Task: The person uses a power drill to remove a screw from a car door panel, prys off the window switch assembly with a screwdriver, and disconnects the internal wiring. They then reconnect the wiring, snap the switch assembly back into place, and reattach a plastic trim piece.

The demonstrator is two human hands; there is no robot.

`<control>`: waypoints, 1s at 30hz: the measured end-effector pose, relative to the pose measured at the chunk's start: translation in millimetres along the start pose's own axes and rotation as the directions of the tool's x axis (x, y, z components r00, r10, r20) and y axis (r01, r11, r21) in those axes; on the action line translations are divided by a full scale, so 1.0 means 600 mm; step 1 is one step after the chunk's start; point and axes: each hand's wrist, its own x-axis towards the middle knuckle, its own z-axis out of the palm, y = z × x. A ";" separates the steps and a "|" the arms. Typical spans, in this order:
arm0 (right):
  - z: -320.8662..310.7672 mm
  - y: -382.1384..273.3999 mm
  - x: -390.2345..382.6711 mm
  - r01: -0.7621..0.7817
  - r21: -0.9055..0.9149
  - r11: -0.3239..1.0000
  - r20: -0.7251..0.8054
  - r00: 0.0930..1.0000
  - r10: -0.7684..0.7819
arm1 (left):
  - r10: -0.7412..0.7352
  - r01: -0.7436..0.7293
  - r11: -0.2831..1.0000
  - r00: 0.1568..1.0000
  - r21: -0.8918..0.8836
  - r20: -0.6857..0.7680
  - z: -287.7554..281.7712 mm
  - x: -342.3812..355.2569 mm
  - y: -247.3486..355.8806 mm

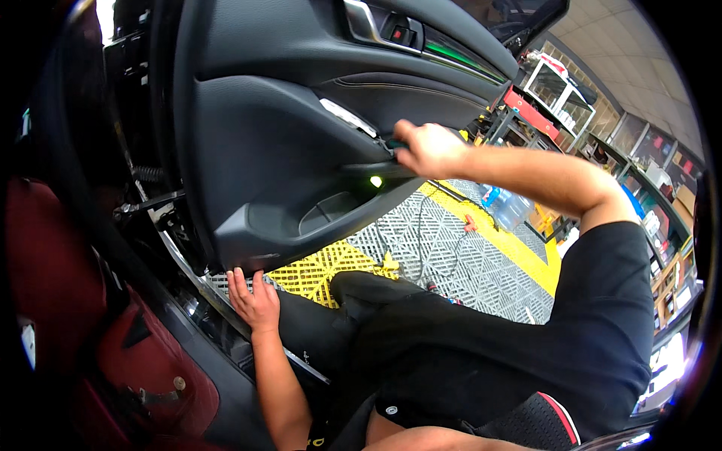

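A black car door panel [263,143] stands in front of me on an open door. My left hand [254,302] is at its lower corner, fingers stretched upward with the tips against the bottom edge. My right hand [430,149] is closed at the armrest, by the end of a switch strip [347,117] with a pale, bright surface. Something small and dark shows at its fingertips; the fingers hide most of it, and I cannot tell what it is. Below the armrest a small light [376,181] glows above the door pocket [327,213].
A dark red car floor and sill [150,353] lie at the left. Grey and yellow floor grating [451,248] spreads beyond my legs, with a cable and an orange connector [471,223] on it. A large clear bottle [513,210] and loaded shelves [647,180] stand at the right.
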 end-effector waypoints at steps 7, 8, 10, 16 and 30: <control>0.009 0.032 0.020 -0.011 0.027 1.000 -0.029 0.999 0.012 | -0.004 0.005 1.000 1.000 -0.005 0.021 0.003 -0.005 0.000; -0.022 0.010 0.003 0.217 -0.318 0.923 0.003 0.974 -0.227 | -0.013 0.013 1.000 1.000 0.002 0.008 0.000 -0.003 -0.003; -0.015 0.020 0.007 0.136 -0.167 0.976 -0.091 0.984 -0.153 | -0.012 0.012 1.000 1.000 -0.009 0.004 0.000 -0.003 0.000; 0.022 0.042 0.027 -0.530 0.793 0.301 0.359 0.805 0.472 | 0.006 -0.005 0.999 1.000 -0.048 0.013 0.014 -0.011 0.005; 0.018 0.045 0.033 -0.503 0.823 0.263 0.358 0.820 0.446 | -0.011 0.012 0.999 1.000 -0.038 0.028 0.012 -0.010 0.008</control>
